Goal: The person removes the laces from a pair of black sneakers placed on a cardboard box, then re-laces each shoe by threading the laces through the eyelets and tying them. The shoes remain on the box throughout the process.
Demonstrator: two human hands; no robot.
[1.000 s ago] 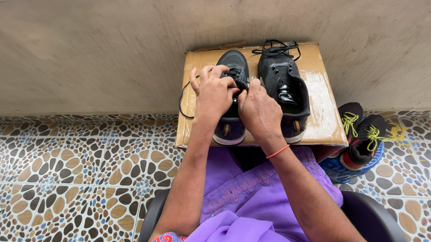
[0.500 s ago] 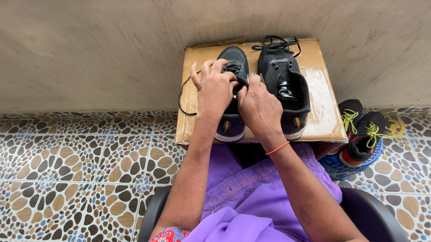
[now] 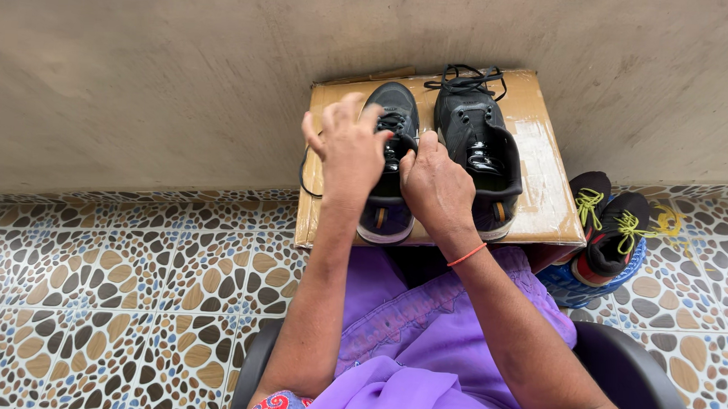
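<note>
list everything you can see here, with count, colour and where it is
black shoes: two, black, side by side on the box; the left one is under both hands
cardboard box: one, brown, against the wall
shoes with yellow laces: two, black and red, on the floor right of the box
blue item: one, under those shoes, kind unclear
floor: patterned pebble tiles, brown and blue
wall: grey, behind the box
chair: one, black, under the person
purple clothing: on the lap
left hand: at the left shoe's laces, fingers spread
right hand: on the same shoe, orange band at wrist
</note>
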